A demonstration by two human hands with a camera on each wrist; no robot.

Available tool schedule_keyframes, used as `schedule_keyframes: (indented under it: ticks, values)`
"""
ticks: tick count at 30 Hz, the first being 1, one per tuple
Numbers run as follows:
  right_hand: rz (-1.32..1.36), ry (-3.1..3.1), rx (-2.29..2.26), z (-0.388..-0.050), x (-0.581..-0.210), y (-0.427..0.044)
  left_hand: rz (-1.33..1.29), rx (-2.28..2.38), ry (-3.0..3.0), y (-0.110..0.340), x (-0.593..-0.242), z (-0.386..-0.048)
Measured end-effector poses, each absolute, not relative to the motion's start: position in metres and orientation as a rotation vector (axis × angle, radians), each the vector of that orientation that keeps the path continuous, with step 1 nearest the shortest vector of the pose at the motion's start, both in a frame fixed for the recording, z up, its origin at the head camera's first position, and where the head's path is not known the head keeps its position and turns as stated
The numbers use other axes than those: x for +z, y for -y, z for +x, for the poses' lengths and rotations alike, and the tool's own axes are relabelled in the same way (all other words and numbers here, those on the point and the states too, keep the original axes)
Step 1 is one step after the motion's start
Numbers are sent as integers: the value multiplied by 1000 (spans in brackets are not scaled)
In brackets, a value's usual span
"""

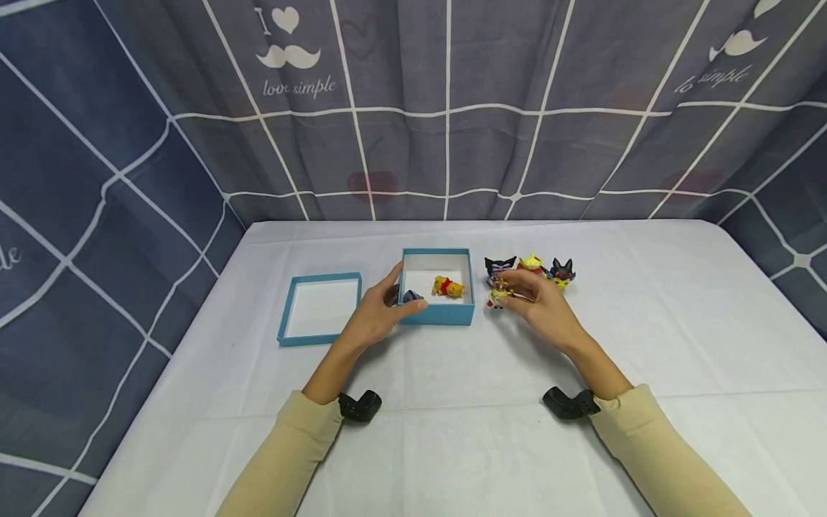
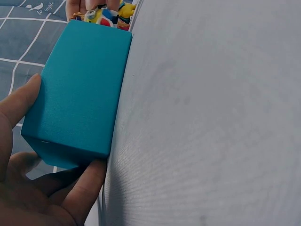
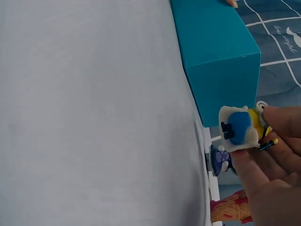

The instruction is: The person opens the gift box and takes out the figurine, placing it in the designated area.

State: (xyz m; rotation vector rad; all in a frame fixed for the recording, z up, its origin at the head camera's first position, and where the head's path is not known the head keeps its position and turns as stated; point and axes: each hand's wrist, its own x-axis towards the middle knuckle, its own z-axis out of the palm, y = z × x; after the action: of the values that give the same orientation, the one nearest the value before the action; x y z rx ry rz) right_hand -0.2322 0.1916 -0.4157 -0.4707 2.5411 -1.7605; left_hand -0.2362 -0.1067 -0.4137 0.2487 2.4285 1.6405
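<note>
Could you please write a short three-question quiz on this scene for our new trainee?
1. True or false: the lid lies to the left of the box, apart from it.
2. What does the right grip hold, and what does the left grip hold?
3. Fill in the blank: the bear in the box wears a ____ top.

Key:
1. True.
2. Right: a minion; left: the box.
3. Red.
</note>
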Motion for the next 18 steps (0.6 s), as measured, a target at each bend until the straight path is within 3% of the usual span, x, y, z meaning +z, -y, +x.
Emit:
schedule_keyframes:
  ticks: [18]
  values:
    - [-483, -2545, -1704, -237, -424, -201, 218, 1633, -2432, 106, -413, -238]
